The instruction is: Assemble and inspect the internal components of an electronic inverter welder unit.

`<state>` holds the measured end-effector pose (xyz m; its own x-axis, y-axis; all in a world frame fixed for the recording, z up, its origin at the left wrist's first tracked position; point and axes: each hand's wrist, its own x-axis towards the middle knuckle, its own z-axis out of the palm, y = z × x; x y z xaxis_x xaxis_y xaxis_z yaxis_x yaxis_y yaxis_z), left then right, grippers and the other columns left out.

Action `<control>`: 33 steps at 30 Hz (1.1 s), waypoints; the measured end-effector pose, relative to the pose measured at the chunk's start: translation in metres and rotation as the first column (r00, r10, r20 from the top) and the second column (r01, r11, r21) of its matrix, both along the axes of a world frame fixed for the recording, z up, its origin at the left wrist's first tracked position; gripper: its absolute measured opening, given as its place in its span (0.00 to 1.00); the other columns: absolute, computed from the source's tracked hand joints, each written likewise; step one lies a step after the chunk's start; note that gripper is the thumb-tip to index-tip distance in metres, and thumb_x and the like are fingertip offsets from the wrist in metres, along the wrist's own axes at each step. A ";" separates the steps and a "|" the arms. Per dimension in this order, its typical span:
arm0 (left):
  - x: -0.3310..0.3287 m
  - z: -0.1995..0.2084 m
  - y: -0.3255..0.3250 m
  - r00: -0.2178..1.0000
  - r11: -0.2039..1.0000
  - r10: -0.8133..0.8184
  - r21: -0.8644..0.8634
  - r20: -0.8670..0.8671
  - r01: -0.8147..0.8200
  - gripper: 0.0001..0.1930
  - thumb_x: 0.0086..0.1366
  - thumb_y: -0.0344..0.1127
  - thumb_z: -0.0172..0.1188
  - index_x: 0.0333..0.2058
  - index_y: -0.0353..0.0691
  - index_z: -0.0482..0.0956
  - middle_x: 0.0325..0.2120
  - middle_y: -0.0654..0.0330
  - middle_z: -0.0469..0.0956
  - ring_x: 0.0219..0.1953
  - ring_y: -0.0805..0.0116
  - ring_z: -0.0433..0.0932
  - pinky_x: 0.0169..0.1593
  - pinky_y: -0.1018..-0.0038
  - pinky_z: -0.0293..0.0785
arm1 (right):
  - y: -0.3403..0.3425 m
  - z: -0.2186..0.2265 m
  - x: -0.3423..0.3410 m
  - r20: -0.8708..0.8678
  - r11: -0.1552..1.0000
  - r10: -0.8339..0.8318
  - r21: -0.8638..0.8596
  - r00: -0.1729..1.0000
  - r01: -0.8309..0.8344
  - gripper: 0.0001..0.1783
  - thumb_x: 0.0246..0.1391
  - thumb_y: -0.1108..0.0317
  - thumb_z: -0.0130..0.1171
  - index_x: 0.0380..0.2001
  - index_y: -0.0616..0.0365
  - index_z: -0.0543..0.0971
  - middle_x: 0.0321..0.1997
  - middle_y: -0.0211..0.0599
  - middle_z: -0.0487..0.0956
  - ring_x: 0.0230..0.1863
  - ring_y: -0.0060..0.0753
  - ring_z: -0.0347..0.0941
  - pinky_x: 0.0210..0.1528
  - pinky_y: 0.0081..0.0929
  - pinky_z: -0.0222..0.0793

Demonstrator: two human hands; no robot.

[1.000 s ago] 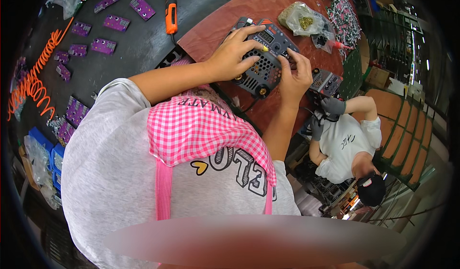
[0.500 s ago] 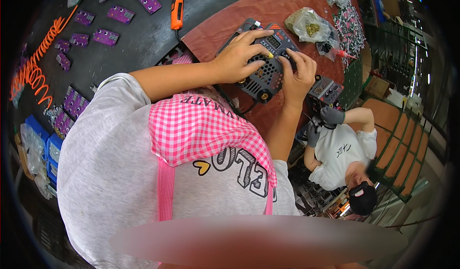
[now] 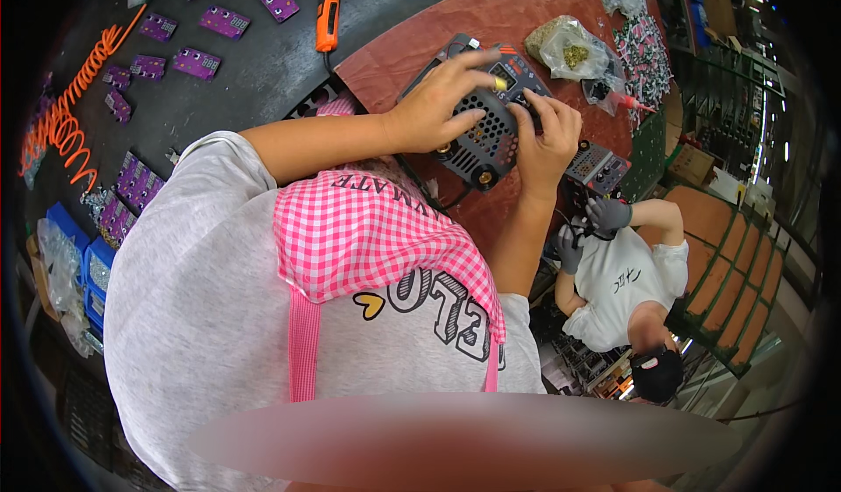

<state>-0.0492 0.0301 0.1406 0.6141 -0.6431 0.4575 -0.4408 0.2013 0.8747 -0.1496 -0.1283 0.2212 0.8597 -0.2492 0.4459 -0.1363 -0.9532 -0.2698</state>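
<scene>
A dark grey box-shaped machine, which looks like a small welder (image 3: 477,152), lies tilted on the reddish board in front of me. It has a perforated vent and a panel with a display. My left hand (image 3: 429,111) is over its left side, fingers spread and slightly blurred. Something yellow (image 3: 500,83) is wrapped about one of its fingertips. My right hand (image 3: 547,137) is at the panel's right side, with thumb and fingertips pinched round a dark knob (image 3: 519,98), which they partly hide.
An orange-and-black electric screwdriver (image 3: 328,21) and several purple circuit boards (image 3: 224,22) lie on the dark table at left. A bag of small brass-coloured parts (image 3: 574,54) stands beyond the machine. At right, a gloved co-worker (image 3: 626,282) handles cables by a second machine (image 3: 597,168).
My left fingers have lifted and shifted slightly over the panel, the yellow-wrapped fingertip moving up and away from me. My right hand stays at the knob.
</scene>
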 end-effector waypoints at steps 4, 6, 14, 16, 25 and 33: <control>-0.006 -0.006 -0.001 0.963 0.991 0.089 0.119 -0.253 -0.060 0.32 0.63 0.38 0.60 0.63 0.35 0.61 0.63 0.40 0.61 0.66 0.46 0.60 0.65 0.60 0.59 | 0.000 0.001 0.001 0.016 0.998 0.046 -0.033 0.999 -0.045 0.14 0.40 0.73 0.71 0.35 0.54 0.84 0.35 0.35 0.79 0.40 0.39 0.73 0.43 0.34 0.70; -0.005 -0.010 0.001 0.967 0.996 0.048 0.080 -0.249 -0.029 0.34 0.62 0.39 0.60 0.64 0.33 0.60 0.60 0.40 0.63 0.63 0.45 0.62 0.64 0.60 0.60 | 0.000 0.001 0.001 -0.004 0.999 0.021 -0.029 1.000 -0.021 0.14 0.40 0.73 0.71 0.35 0.54 0.84 0.35 0.35 0.79 0.39 0.39 0.72 0.43 0.34 0.70; -0.003 -0.009 0.003 0.973 0.993 0.019 0.116 -0.229 0.008 0.35 0.62 0.41 0.59 0.64 0.32 0.58 0.57 0.39 0.68 0.60 0.44 0.66 0.62 0.59 0.62 | -0.008 0.003 0.002 -0.038 0.994 0.100 -0.032 0.994 -0.102 0.14 0.40 0.73 0.71 0.35 0.55 0.84 0.35 0.35 0.78 0.39 0.39 0.72 0.43 0.35 0.70; -0.002 -0.008 0.004 0.970 0.984 -0.002 0.171 -0.242 0.044 0.35 0.64 0.42 0.59 0.64 0.31 0.58 0.59 0.38 0.65 0.62 0.46 0.66 0.63 0.61 0.62 | -0.008 0.004 0.002 -0.045 0.993 0.118 0.000 0.992 -0.118 0.14 0.40 0.73 0.71 0.35 0.55 0.84 0.34 0.36 0.78 0.38 0.39 0.72 0.43 0.35 0.70; -0.001 -0.010 0.004 0.973 0.986 -0.003 0.163 -0.231 0.041 0.34 0.64 0.41 0.59 0.64 0.31 0.59 0.58 0.39 0.66 0.61 0.46 0.66 0.63 0.60 0.62 | -0.009 0.012 0.004 -0.079 0.984 0.169 -0.046 0.982 -0.173 0.16 0.40 0.74 0.70 0.37 0.55 0.84 0.34 0.37 0.78 0.38 0.40 0.73 0.41 0.35 0.70; -0.001 -0.009 0.004 0.975 0.992 0.004 0.127 -0.223 0.025 0.34 0.64 0.42 0.59 0.64 0.32 0.59 0.58 0.39 0.66 0.61 0.46 0.67 0.62 0.61 0.63 | -0.011 0.013 0.005 -0.084 0.987 0.156 -0.021 0.984 -0.158 0.16 0.40 0.75 0.70 0.37 0.55 0.84 0.34 0.37 0.78 0.37 0.40 0.73 0.41 0.34 0.70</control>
